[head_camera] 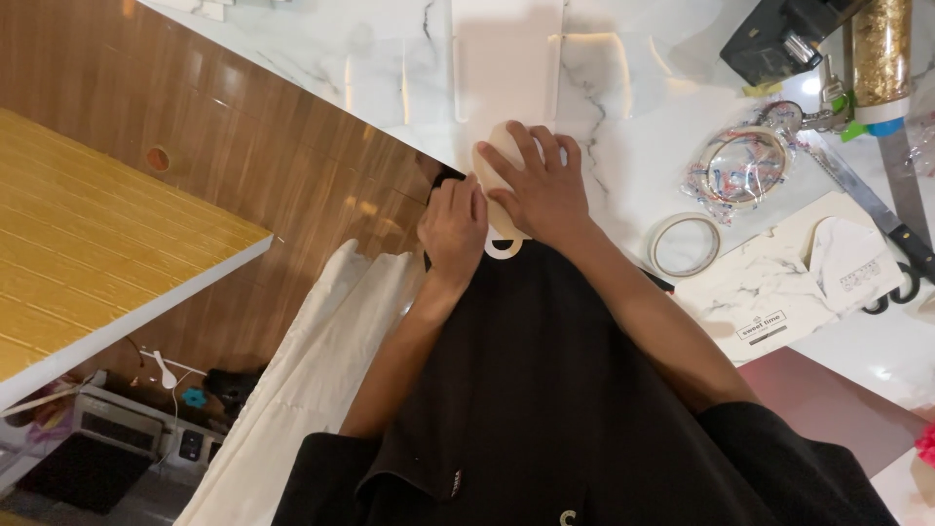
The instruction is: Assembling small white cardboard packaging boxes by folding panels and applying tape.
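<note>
Best kept flat and steady at the marble counter's [623, 127] near edge, the cream tape roll [503, 175] pinned under the spread right hand [542, 187] and pinched by the closed left hand [454, 226] just beside, pressure even, fingers clear

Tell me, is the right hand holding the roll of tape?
No, the right hand presses on a cream flat piece, while the roll of tape lies apart.
</note>
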